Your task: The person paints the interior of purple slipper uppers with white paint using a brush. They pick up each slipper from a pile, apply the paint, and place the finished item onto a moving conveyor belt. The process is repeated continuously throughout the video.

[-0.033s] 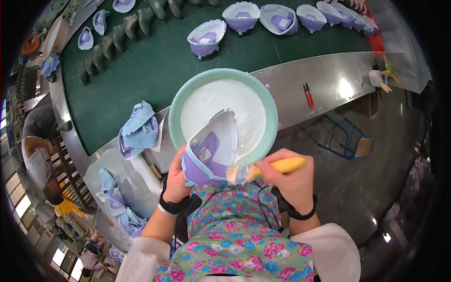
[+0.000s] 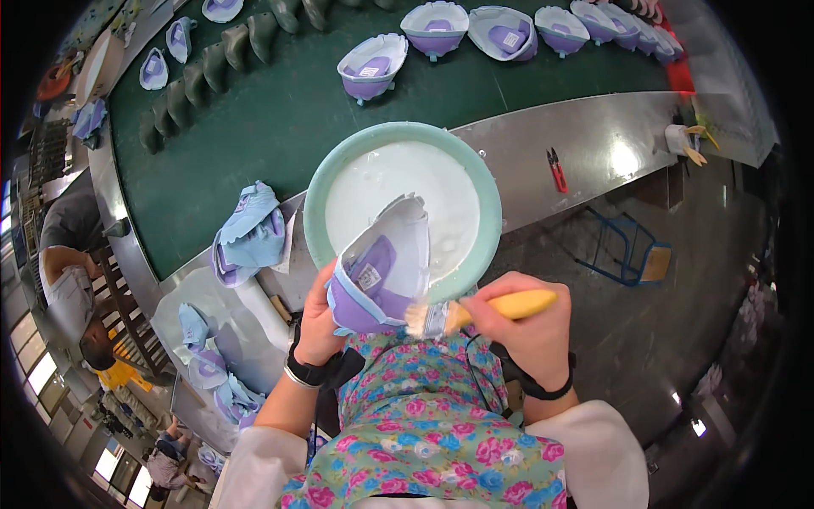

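My left hand (image 2: pixel 319 327) grips a purple and light-blue shoe upper (image 2: pixel 393 254) by its left side, its hollow inside turned up and a small white label showing. In my right hand (image 2: pixel 527 327) is a paintbrush (image 2: pixel 519 304) with a yellow handle and pale bristles. The bristles touch, or lie just beside, the upper's near right edge; which one I cannot tell. Behind the upper stands a mint-green basin (image 2: pixel 319 191) of white liquid (image 2: pixel 398 165), its front partly hidden by the upper.
More uppers (image 2: pixel 370 68) line the far side of the green-topped table (image 2: pixel 280 110), beside dark shoe lasts (image 2: pixel 195 83). Stacked uppers (image 2: pixel 253 229) lie left of the basin. Red-handled snips (image 2: pixel 557 171) rest on the metal edge. A blue-framed stool (image 2: pixel 626 250) stands at right; a person (image 2: pixel 72 280) is at left.
The brush and my right hand have shifted very slightly, the bristles a touch lower and to the left. The upper stays nearly in place.
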{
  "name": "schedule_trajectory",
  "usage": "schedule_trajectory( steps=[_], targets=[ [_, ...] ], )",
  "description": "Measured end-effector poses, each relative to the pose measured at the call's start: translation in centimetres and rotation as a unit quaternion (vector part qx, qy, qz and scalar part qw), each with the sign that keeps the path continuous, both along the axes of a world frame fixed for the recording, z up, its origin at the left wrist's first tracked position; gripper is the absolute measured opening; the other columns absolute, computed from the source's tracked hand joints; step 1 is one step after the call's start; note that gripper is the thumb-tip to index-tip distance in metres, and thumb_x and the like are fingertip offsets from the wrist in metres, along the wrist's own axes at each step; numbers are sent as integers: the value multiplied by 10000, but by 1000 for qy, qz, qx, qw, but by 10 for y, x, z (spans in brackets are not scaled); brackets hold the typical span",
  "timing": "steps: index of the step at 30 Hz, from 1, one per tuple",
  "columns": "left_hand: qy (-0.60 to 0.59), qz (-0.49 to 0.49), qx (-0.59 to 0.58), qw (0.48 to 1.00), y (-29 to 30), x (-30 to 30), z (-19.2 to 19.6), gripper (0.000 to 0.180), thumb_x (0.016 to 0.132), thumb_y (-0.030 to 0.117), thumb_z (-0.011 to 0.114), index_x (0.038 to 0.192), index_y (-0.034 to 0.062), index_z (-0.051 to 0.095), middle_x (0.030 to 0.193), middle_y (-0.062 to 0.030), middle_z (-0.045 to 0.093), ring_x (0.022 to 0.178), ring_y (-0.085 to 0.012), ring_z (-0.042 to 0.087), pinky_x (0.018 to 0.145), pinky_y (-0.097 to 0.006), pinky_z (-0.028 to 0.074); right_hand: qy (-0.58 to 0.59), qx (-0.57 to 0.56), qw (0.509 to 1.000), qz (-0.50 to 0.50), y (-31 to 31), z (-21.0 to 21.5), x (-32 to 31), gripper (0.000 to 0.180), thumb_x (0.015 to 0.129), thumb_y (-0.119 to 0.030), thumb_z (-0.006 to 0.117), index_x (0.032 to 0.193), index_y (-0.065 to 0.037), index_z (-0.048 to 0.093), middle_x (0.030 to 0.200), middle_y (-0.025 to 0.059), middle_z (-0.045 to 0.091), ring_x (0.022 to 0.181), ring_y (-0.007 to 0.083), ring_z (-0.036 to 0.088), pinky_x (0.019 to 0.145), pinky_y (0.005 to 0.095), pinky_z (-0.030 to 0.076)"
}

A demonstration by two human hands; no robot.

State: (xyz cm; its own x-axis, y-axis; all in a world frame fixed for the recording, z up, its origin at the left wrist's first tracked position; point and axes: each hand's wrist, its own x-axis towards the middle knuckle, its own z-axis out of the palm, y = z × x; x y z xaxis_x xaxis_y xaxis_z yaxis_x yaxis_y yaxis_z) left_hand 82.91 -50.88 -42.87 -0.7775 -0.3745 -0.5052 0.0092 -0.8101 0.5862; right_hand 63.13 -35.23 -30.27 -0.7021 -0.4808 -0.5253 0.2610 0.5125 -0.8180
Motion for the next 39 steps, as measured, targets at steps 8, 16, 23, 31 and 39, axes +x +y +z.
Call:
schedule_trajectory(
  steps=[8, 16, 23, 31, 39],
  targets=[
    [-67, 98, 96, 988, -4, -18, 10, 415, 947, 78, 573, 1352, 34, 493, 1213, -103, 624, 1087, -233, 637, 911, -389, 551, 175, 19, 984, -5, 7, -34, -24, 122, 767, -17, 791, 847, 16, 706, 793, 87, 698, 706, 118, 663, 627, 244, 508],
    [-50, -92, 213, 971, -3, -34, 23, 402, 899, 179, 508, 1257, 5, 558, 1111, -165, 649, 1072, -246, 647, 937, -392, 540, 120, -208, 947, 212, -26, 3, -23, 245, 712, -13, 821, 944, -14, 742, 930, 104, 730, 826, 210, 699, 714, 305, 549],
    [-56, -146, 517, 842, 14, -18, -23, 310, 916, 80, 532, 1206, -10, 595, 1215, -172, 631, 1108, -294, 638, 1004, -473, 505, 93, -62, 985, 133, -19, -28, -40, 117, 769, -21, 775, 869, 11, 723, 774, 76, 712, 703, 132, 670, 630, 252, 512],
    [-59, -34, 250, 966, -61, -47, -2, 350, 990, 190, 537, 1320, 73, 538, 1230, -64, 616, 1126, -220, 594, 1015, -398, 470, 11, 43, 992, -117, 14, -11, -55, 159, 879, -90, 699, 766, 3, 638, 634, 31, 639, 528, 55, 567, 473, 203, 416],
    [-2, 134, -75, 988, -179, -168, -142, 451, 1014, 144, 519, 1404, 107, 296, 1392, -140, 463, 1215, -327, 528, 1017, -477, 475, 15, 6, 994, -112, -2, -30, -69, 152, 902, -79, 686, 806, 23, 625, 675, 41, 635, 540, 68, 560, 489, 199, 429]
  ],
)
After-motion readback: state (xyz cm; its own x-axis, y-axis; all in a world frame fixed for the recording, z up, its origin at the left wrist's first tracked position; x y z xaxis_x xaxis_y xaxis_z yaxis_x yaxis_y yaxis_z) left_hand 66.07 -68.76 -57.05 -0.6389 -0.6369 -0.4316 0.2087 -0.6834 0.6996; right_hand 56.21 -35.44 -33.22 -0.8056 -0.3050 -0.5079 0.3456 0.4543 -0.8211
